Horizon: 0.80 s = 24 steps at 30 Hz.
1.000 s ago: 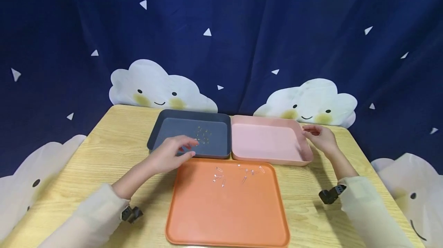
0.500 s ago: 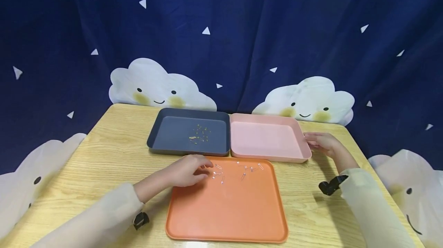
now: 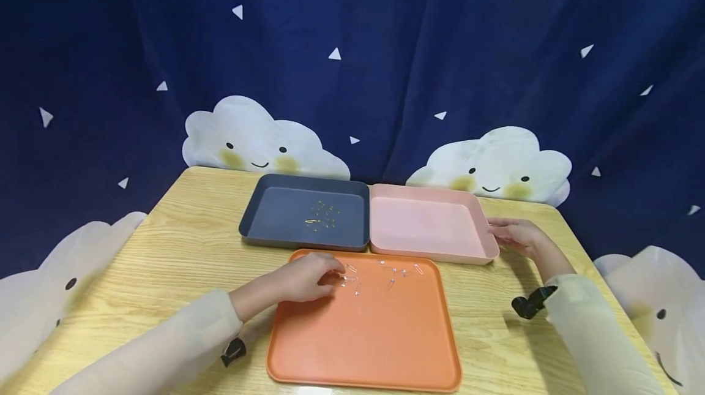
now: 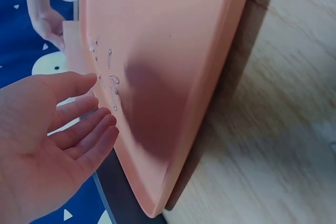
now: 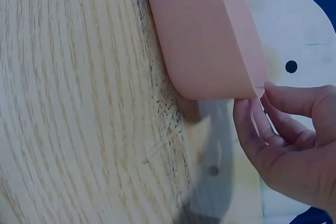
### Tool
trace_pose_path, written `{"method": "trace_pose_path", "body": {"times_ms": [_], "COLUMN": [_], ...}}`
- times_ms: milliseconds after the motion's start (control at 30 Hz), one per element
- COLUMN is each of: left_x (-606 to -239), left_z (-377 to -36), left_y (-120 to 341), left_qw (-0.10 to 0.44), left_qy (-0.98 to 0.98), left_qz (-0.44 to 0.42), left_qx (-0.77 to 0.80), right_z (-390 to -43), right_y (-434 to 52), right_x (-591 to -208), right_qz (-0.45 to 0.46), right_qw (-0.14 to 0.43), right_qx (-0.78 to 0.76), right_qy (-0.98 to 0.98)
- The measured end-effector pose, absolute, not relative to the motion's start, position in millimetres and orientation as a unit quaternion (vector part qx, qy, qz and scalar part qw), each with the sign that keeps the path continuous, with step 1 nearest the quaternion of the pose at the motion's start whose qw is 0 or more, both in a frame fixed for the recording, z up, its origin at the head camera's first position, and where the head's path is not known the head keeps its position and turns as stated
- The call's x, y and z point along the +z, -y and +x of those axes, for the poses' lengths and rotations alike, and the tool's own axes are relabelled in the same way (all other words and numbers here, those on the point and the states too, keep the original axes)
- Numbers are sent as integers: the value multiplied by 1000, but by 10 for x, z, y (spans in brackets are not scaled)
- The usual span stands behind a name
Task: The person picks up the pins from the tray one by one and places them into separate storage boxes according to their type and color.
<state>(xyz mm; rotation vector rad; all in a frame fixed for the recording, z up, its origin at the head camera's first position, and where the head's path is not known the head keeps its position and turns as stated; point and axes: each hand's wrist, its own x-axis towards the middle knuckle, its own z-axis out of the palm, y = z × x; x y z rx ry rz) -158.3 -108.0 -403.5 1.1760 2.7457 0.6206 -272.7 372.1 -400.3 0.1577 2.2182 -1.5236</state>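
"Silver metal pins (image 4: pixel 109 59), where?"
"On the orange rectangular tray (image 3: pixel 369 334), atop the pale wood-grain bench (image 3: pixel 209 229), before a navy cloud-print curtain (image 3: pixel 286 9)."
"Anything held?"
"Left hand (image 3: pixel 305 277) sits relaxed near them; right hand (image 3: pixel 520 234) pinches the pink rectangular tray (image 5: pixel 199 35)."

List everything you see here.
Dark tray: one, slate, back left
Pink tray: one, pink, beside dark tray
Orange tray: one, orange, in front
Golden pieces: several, gold, in dark tray
Silvery pins: several, silver, in orange tray
Table: one, wooden, under trays
Curtain: one, navy, behind table
Clouds: four, white, on curtain
Triangles: many, white, on curtain
Sleeves: two, cream, either side
Wrist cameras: two, black, by sleeves
Left hand: one, over orange tray
Right hand: one, at pink tray's rim
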Motion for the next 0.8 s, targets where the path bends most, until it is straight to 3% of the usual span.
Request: {"method": "trace_pose_path", "body": {"times_ms": [400,800], "left_x": [-4112,-4146], "left_z": [-1671,-1738], "left_y": [830,672], "left_qw": [32,18], "left_qy": [-902,-919], "left_qz": [370,331], "left_qx": [220,215], "right_z": [-2746,-2725], "right_y": [-3853,-3806], "right_x": [-4041,-4030], "right_qz": [89,90], "right_qw": [263,249], "right_qx": [-585,-608], "right_qy": [-762,-749]}}
